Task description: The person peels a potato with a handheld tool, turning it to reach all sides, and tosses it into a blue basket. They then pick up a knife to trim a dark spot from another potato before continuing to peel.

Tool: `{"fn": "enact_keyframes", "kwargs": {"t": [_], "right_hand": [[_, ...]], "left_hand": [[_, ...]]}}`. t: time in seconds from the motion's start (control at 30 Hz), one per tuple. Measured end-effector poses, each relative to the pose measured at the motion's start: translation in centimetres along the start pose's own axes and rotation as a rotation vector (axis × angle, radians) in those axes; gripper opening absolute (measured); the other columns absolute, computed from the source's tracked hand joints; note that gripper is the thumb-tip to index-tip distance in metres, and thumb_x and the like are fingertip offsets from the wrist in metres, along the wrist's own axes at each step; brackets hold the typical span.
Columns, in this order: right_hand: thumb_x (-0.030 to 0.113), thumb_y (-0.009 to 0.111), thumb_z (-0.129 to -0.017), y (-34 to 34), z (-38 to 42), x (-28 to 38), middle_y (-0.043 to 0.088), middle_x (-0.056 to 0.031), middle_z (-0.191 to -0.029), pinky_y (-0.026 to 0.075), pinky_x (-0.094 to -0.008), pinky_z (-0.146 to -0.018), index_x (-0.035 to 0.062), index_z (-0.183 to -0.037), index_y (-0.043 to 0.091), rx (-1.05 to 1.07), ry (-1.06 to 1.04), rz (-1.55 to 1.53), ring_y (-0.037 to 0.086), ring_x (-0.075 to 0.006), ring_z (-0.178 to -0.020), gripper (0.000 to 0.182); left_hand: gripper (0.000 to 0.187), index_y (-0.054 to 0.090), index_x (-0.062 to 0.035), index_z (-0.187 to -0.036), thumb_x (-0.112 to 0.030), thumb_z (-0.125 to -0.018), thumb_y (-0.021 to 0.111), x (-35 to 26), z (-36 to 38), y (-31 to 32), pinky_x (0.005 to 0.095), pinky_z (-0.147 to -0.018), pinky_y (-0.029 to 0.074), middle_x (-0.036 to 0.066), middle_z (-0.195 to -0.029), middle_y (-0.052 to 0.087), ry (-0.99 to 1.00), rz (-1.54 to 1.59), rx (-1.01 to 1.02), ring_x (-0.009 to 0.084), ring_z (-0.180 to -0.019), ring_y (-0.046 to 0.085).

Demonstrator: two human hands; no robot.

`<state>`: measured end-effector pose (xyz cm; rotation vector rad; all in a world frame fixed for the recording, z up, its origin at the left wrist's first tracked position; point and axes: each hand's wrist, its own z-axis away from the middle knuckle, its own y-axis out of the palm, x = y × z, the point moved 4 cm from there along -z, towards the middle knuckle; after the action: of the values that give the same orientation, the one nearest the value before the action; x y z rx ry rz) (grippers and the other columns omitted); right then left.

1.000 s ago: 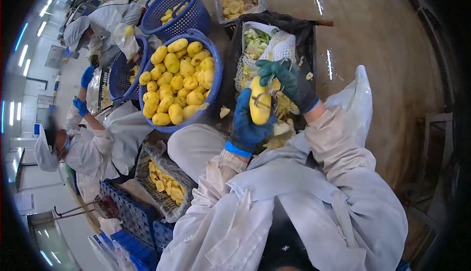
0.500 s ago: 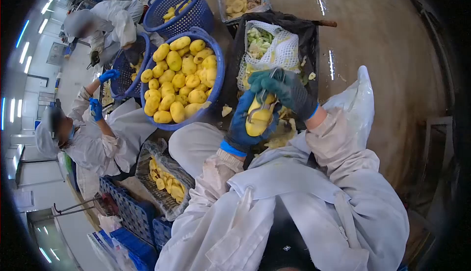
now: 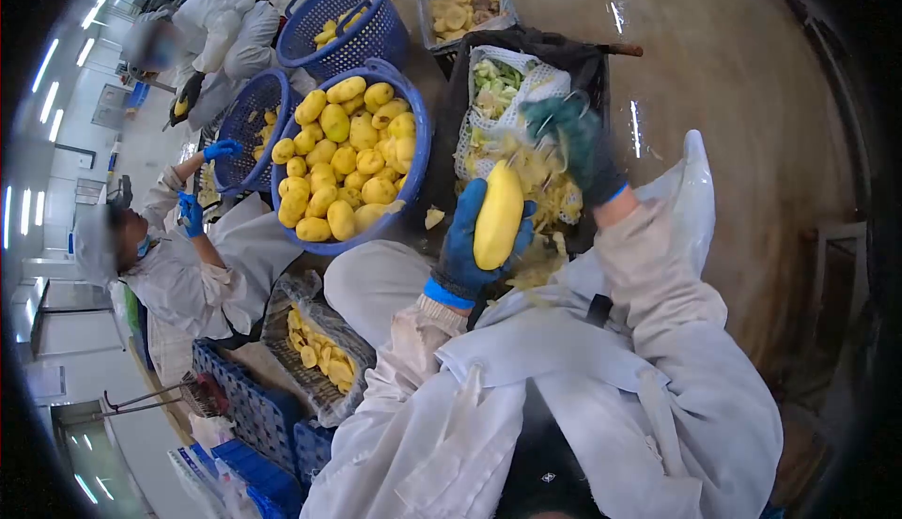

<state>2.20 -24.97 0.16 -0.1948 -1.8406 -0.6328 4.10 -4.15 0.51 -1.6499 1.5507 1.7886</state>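
My left hand [image 3: 460, 247], in a blue glove, is wrapped round a long yellow peeled potato [image 3: 498, 216], held tilted above my lap. To its right and further forward, my right hand [image 3: 581, 148] in a green and dark glove is closed on a metal peeler [image 3: 563, 150]; both are smeared by motion. The peeler is apart from the potato. Loose peels [image 3: 536, 176] blur beside it, over a crate lined with a black bag [image 3: 442, 157]. White mesh [image 3: 540, 87] and green scraps [image 3: 496, 82] lie in that crate.
Left of the crate stands a blue basket [image 3: 420, 157] heaped with yellow potatoes. Behind are another blue basket [image 3: 390, 35] and a scrap crate [image 3: 513, 19]. A lined crate of cut pieces [image 3: 362, 411] sits by my left leg. Two co-workers [image 3: 178, 275] [image 3: 230, 30] are at left.
My right hand has moved up and right with the peeler, away from the potato. The potato now stands more upright in my left hand. The far co-worker has shifted posture.
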Motion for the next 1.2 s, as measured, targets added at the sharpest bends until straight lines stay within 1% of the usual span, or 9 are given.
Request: {"fn": "enact_keyframes", "kwargs": {"t": [0.1,0.13,0.2,0.6,0.73,0.9,0.97,1.17,1.2], "right_hand": [[0.020,0.048,-0.093,2.8,1.0,-1.2,0.064,-0.0073,-0.087,0.047,-0.0280,-0.076,0.0001,-0.095,0.063,0.234,-0.015,-0.095,0.060,-0.0156,-0.080,0.025],[0.023,0.050,-0.090,0.0,0.0,-1.5,0.064,-0.0121,-0.094,0.048,-0.0307,-0.075,-0.0014,-0.094,0.062,0.029,-0.296,0.496,0.060,-0.0177,-0.082,0.027],[0.022,0.051,-0.089,-4.7,-1.9,-3.9,0.064,-0.0107,-0.090,0.048,-0.0289,-0.072,0.0008,-0.093,0.063,-0.150,0.043,0.064,0.060,-0.0175,-0.082,0.024],[0.032,0.052,-0.092,3.5,1.1,1.6,0.063,-0.0091,-0.090,0.046,-0.0263,-0.072,-0.0023,-0.097,0.062,0.249,0.043,-0.007,0.059,-0.0147,-0.070,0.036],[0.033,0.047,-0.094,-5.7,-1.5,-1.3,0.062,-0.0077,-0.090,0.046,-0.0300,-0.077,-0.0015,-0.098,0.061,-0.134,-0.438,0.655,0.059,-0.0152,-0.078,0.037],[0.034,0.047,-0.094,3.2,3.4,0.5,0.062,-0.0074,-0.088,0.045,-0.0285,-0.078,-0.0016,-0.097,0.061,0.026,-0.036,-0.035,0.058,-0.0143,-0.083,0.038],[0.033,0.047,-0.094,4.4,3.3,0.1,0.062,-0.0070,-0.086,0.046,-0.0284,-0.076,-0.0006,-0.095,0.062,0.077,0.023,-0.029,0.058,-0.0145,-0.080,0.036],[0.023,0.051,-0.092,-1.9,-0.3,-1.9,0.063,-0.0061,-0.082,0.048,-0.0273,-0.071,0.0016,-0.092,0.063,-0.210,0.055,-0.132,0.059,-0.0140,-0.074,0.025],[0.022,0.051,-0.092,-2.1,-0.2,-1.8,0.063,-0.0060,-0.081,0.048,-0.0271,-0.071,0.0016,-0.092,0.063,-0.264,0.088,-0.286,0.058,-0.0139,-0.074,0.023]], "left_hand": [[0.052,0.037,0.0004,-0.132,-0.026,-0.090,0.054,0.4,-0.3,-0.3,0.0310,-0.087,0.046,0.015,-0.120,0.051,0.404,-0.977,0.008,0.0222,-0.103,0.056],[0.053,0.036,0.0001,-0.133,-0.028,-0.090,0.053,0.9,-0.3,-1.1,0.0303,-0.087,0.045,0.014,-0.122,0.050,0.111,-0.560,-0.057,0.0217,-0.104,0.055],[0.056,0.035,-0.0004,-0.135,-0.031,-0.091,0.051,0.1,-0.7,0.5,0.0289,-0.087,0.044,0.012,-0.124,0.049,-0.438,0.285,-0.183,0.0206,-0.106,0.053],[0.075,0.024,-0.0002,-0.140,-0.024,-0.079,0.060,-0.8,-1.1,0.1,0.0307,-0.098,0.035,0.013,-0.132,0.041,-0.290,-0.291,-0.046,0.0208,-0.118,0.043],[0.071,0.027,-0.0020,-0.140,-0.026,-0.081,0.058,-1.1,-0.5,0.5,0.0322,-0.095,0.040,0.013,-0.129,0.044,-0.264,-0.074,-0.060,0.0228,-0.115,0.047],[0.054,0.038,-0.0044,-0.133,-0.037,-0.091,0.049,1.6,0.1,-0.2,0.0398,-0.090,0.047,0.017,-0.127,0.048,-0.494,1.057,-0.127,0.0286,-0.110,0.052],[0.049,0.044,-0.0045,-0.127,-0.037,-0.091,0.049,3.1,0.4,-1.8,0.0388,-0.085,0.050,0.015,-0.119,0.054,-0.457,0.374,-0.225,0.0290,-0.100,0.058],[0.055,0.042,0.0001,-0.127,-0.028,-0.084,0.062,1.0,0.3,0.6,0.0370,-0.084,0.051,0.016,-0.115,0.055,-0.515,0.791,-0.238,0.0279,-0.098,0.059],[0.059,0.039,0.0006,-0.128,-0.024,-0.081,0.065,0.1,-0.3,-0.4,0.0372,-0.086,0.049,0.017,-0.117,0.054,-0.186,0.267,-0.221,0.0279,-0.102,0.057]]}}
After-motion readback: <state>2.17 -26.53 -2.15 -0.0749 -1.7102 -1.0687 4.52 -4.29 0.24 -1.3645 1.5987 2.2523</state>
